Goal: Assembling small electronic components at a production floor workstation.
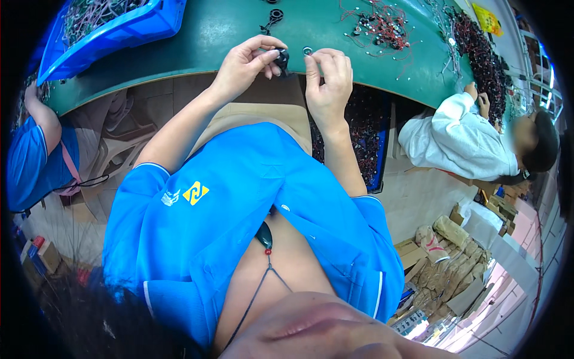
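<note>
Over the near edge of the green worktable (pixel 209 57), my left hand (pixel 245 66) pinches a small black part (pixel 281 58) between thumb and fingers. Its exact kind is too small to make out. Just to the right, the fingertips of my right hand (pixel 327 81) hold a small round ring-like part (pixel 307 51), dark with a pale rim. The two parts are a short gap apart. Beyond my left hand, black ring-shaped pieces (pixel 275 16) lie on the tabletop.
At the far left stands a blue bin (pixel 128 31) full of wired pieces. Red-wired small parts (pixel 382 27) are heaped at the back right, with dark wire bundles (pixel 475 45) beyond. Co-workers sit on both sides: a white sleeve (pixel 451 122) right, a blue-shirted person (pixel 30 155) left.
</note>
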The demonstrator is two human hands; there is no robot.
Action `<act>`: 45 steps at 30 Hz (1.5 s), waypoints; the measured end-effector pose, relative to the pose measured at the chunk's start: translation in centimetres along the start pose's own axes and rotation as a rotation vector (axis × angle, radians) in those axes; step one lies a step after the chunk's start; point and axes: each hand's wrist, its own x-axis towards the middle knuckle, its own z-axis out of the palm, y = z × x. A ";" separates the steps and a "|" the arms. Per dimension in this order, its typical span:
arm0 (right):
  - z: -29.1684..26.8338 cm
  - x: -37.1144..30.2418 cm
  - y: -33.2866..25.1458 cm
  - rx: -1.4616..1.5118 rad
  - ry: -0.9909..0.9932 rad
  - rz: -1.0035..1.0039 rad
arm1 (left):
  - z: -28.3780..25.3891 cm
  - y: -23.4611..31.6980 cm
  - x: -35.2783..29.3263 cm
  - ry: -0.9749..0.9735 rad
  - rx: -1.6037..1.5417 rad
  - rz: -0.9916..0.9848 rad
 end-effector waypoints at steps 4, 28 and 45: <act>-0.6 -0.1 0.0 -0.018 -0.086 0.087 | 0.2 0.1 0.0 -0.086 -0.030 -0.029; 0.6 -2.6 -0.2 0.385 -0.173 0.486 | 1.4 -1.4 0.6 0.038 -0.048 -0.058; 1.7 -2.7 -0.2 0.393 -0.215 0.501 | 0.9 -1.3 0.2 0.026 0.182 -0.015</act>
